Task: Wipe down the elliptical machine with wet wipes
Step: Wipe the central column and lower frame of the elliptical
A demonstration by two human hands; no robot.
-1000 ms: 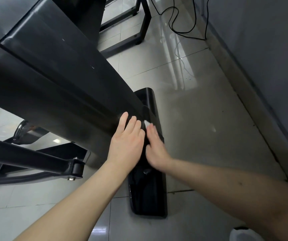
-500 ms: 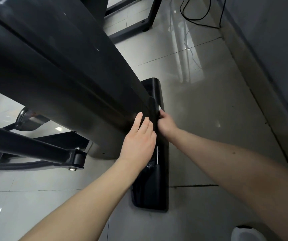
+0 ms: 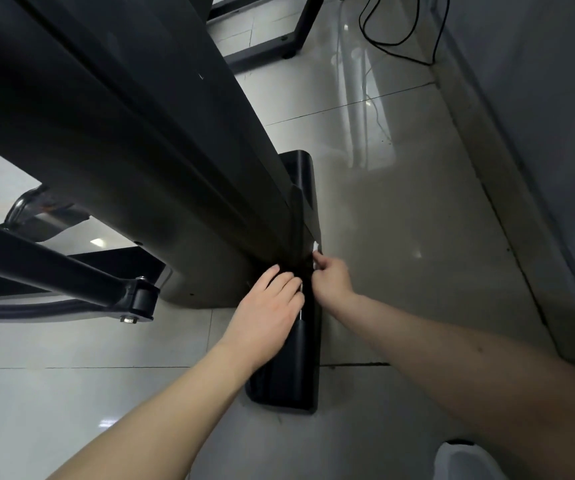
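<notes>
Since one second earlier, our right hand [image 3: 331,277] had left its flat lie beside our left hand [image 3: 265,313] and curled round the rear edge of the elliptical machine [image 3: 133,143]. Its fingers [image 3: 319,263] were clamped on the wet wipe [image 3: 315,247], of which only a white corner showed, just above the base bar [image 3: 301,372] standing on the floor [image 3: 417,220]. The left fingers [image 3: 279,278] lay straight and together, pressed on the lower end of the black shroud. We judged the wiping to be under way at this low rear corner. No surface showed plainly as already cleaned, and the crank arm [image 3: 54,268] and base bar appeared left to do. A white object [image 3: 463,459] at the floor's near edge could not be identified.
</notes>
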